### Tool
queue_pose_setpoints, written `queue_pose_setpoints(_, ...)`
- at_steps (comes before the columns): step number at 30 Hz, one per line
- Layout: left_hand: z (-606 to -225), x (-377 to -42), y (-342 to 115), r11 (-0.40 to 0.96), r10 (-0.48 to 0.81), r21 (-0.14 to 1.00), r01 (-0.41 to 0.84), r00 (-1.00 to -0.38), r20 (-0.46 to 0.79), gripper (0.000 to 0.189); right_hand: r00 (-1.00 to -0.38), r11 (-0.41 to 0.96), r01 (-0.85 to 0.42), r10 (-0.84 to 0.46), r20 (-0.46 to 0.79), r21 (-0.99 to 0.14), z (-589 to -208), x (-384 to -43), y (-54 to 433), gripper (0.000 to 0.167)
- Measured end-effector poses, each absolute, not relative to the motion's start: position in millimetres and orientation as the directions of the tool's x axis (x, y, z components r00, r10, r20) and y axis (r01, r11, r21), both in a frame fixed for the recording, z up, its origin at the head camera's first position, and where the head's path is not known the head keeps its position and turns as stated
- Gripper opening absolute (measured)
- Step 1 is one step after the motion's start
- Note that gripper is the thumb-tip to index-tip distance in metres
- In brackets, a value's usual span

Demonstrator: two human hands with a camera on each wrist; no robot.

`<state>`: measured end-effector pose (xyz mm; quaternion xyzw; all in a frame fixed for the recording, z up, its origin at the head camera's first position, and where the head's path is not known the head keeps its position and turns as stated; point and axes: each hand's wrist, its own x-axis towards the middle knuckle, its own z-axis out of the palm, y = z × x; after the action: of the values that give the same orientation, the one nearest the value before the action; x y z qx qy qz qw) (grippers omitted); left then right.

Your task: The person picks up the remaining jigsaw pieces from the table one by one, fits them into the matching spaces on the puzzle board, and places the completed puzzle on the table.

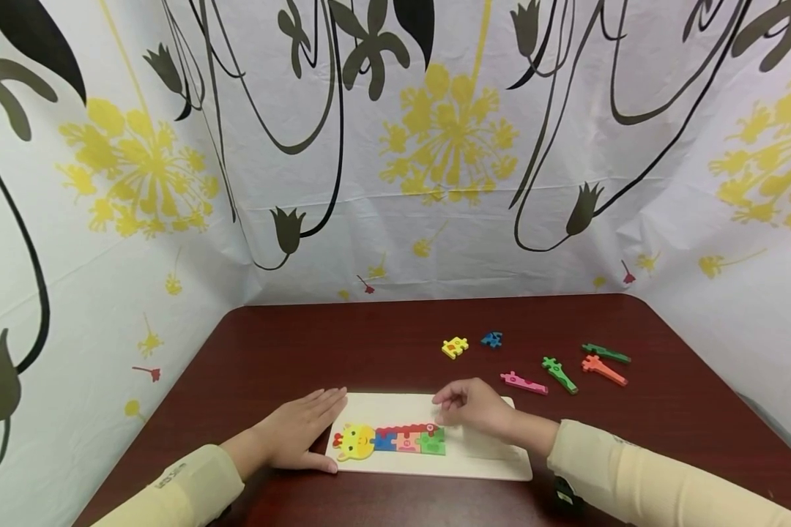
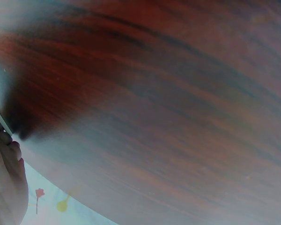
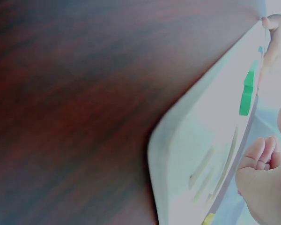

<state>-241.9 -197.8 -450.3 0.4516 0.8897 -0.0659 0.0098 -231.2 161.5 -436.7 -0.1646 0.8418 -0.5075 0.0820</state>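
1. Puzzle board: pale, rectangular, lying flat.
2. Giraffe head piece: yellow, at the board's left end.
3. Blue piece, coral piece, green piece: in a row right of the head.
4. Scalloped red strip: along their far edge.
5. Six loose pieces: beyond the board.

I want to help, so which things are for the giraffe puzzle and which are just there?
For the puzzle:
pale board
yellow giraffe head
fitted body pieces
red strip
loose pieces, probably

Just there:
dark red table
flowery cloth
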Motion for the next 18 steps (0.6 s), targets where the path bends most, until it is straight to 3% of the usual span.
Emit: queue_pose_setpoints(18,-451,-242,-198,0.588,0.799,-0.098,0.803,-0.596,-0.084,0.104,-0.972,0.427,-0.119,-0.234,0.018,-0.896,-423,-252,172,0.027)
